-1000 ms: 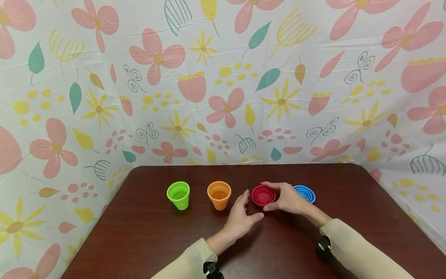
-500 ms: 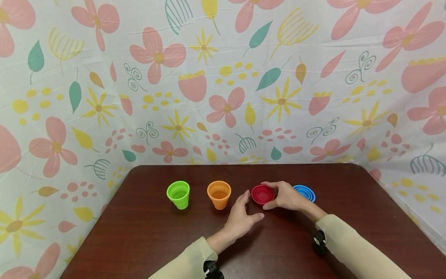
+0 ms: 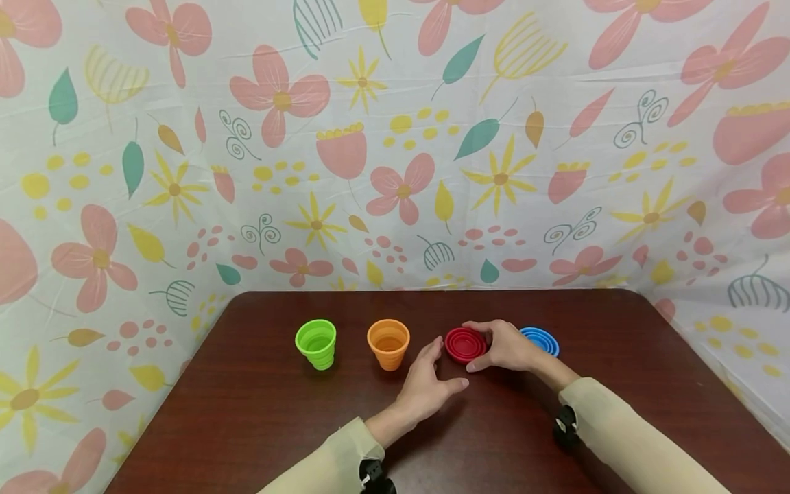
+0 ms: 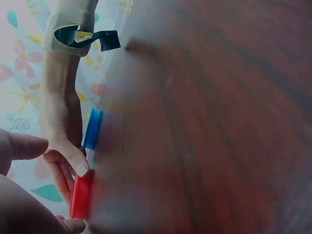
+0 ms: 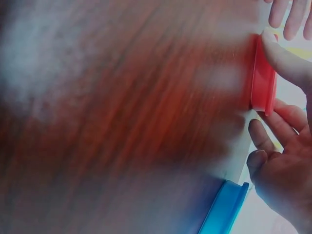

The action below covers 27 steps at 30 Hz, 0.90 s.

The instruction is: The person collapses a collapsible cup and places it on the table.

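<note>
On the table stands a collapsed red cup [image 3: 464, 345]. My right hand [image 3: 509, 348] holds it from the right, thumb at the near side and forefinger at the far side. In the right wrist view, the thumb of the right hand [image 5: 287, 165] lies on the rim of the red cup [image 5: 263, 75]. My left hand [image 3: 420, 394] is just left of the cup, fingers extended and thumb spread, with nothing held; whether a fingertip touches the cup I cannot tell. The left wrist view shows the red cup [image 4: 80, 196] flat and low.
An expanded orange cup [image 3: 388, 345] and an expanded green cup [image 3: 317, 344] stand upright to the left. A collapsed blue cup [image 3: 540, 341] lies behind the right wrist. Beyond the brown table [image 3: 259, 412] hangs a floral cloth [image 3: 401, 137].
My right forearm has shifted slightly left, and the right fingers have closed a little around the red cup. The left hand has stayed nearly still.
</note>
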{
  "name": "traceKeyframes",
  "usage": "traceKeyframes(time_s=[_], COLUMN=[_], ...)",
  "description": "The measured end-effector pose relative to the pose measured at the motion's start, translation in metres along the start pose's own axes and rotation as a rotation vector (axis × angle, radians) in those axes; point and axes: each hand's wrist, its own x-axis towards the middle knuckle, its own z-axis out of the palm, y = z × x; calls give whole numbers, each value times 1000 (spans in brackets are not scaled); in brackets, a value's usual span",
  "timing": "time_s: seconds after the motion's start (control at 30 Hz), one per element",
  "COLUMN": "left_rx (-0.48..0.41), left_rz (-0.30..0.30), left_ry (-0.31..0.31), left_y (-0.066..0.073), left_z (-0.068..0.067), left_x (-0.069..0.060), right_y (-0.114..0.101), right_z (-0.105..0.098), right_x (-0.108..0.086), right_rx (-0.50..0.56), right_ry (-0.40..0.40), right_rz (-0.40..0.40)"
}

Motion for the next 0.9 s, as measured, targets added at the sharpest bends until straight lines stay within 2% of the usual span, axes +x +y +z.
traceKeyframes(time_s=[0.3, 0.43, 0.67, 0.77, 0.9], left_rx=[-5, -18, -35, -54, -97], left_rz=[17, 28, 80, 122, 170], left_ry=[-5, -10, -47, -72, -108], left_y=[2, 3, 11, 17, 25], left_z=[-1, -3, -11, -19, -33], left_x=[2, 2, -7, -13, -24], right_y=[-1, -4, -28, -40, -54], right_z=[-4, -5, -3, 0, 4], right_x=[-1, -5, -23, -34, -47], right_rx=[-5, -13, -23, -12, 10], right_ry=[-17, 10, 170, 230, 268], right_rz=[-6, -25, -58, -88, -114])
